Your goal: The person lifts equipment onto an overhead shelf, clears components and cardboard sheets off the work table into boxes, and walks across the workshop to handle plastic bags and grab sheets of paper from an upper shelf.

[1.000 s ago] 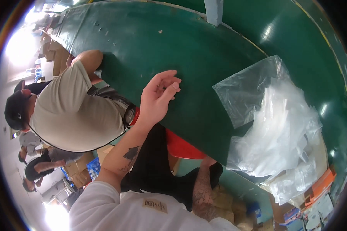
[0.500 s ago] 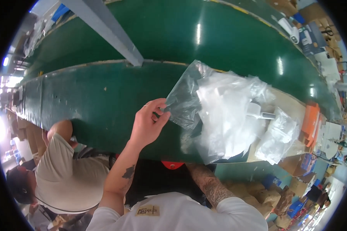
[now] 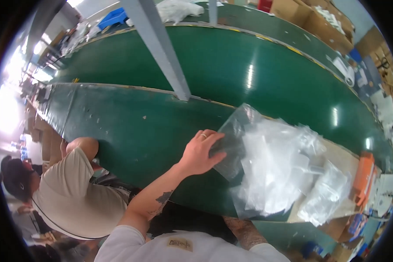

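My left hand (image 3: pixel 202 153) reaches over the green work surface, thumb and fingers spread apart. Its fingertips are at the left edge of a clear plastic bag (image 3: pixel 235 139), which sticks out from a heap of clear and whitish plastic bags (image 3: pixel 270 170). Nothing appears gripped in that hand. My right forearm (image 3: pixel 242 231) runs down below the table's front edge, so my right hand is hidden. A smaller bundle of clear bags (image 3: pixel 325 196) lies to the right of the heap, over a brown cardboard sheet (image 3: pixel 343 150).
A grey metal post (image 3: pixel 163 52) stands behind the work surface, beside a green conveyor belt (image 3: pixel 214 61). An orange box-like object (image 3: pixel 364 179) sits at the right end. Close on my left sits a person in a beige shirt (image 3: pixel 83 192). Cardboard boxes (image 3: pixel 312 22) stand at the far right.
The view has tilted up, showing more of the far side. My left hand has shifted right along the clear bag's edge, and its thumb and fingers have spread wider.
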Available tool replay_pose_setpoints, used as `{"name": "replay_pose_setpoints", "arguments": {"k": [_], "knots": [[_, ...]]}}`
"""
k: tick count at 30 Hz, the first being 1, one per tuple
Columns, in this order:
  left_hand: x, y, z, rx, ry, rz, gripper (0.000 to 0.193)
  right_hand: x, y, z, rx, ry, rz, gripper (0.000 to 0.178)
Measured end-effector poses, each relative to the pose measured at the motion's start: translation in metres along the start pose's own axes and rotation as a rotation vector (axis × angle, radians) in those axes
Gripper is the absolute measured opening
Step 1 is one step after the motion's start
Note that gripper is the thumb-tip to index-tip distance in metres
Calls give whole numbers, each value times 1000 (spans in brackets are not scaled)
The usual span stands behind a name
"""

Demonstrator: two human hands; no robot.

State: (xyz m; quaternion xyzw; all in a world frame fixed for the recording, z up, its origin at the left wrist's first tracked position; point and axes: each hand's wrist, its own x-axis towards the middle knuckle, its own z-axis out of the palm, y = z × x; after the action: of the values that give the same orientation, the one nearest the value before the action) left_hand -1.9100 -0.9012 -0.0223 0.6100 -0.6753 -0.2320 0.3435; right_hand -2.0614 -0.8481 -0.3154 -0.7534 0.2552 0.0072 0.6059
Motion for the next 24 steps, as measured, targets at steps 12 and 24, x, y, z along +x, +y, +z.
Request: {"name": "replay_pose_setpoints", "arguments": {"k": [12, 24], "knots": [[-4, -10, -11, -85, 29, -95, 38, -10, -11, -5, -108, -76, -110, 46], [-19, -2, -16, -366, 136, -139, 35, 77, -88, 42, -303, -439, -586, 47]]}}
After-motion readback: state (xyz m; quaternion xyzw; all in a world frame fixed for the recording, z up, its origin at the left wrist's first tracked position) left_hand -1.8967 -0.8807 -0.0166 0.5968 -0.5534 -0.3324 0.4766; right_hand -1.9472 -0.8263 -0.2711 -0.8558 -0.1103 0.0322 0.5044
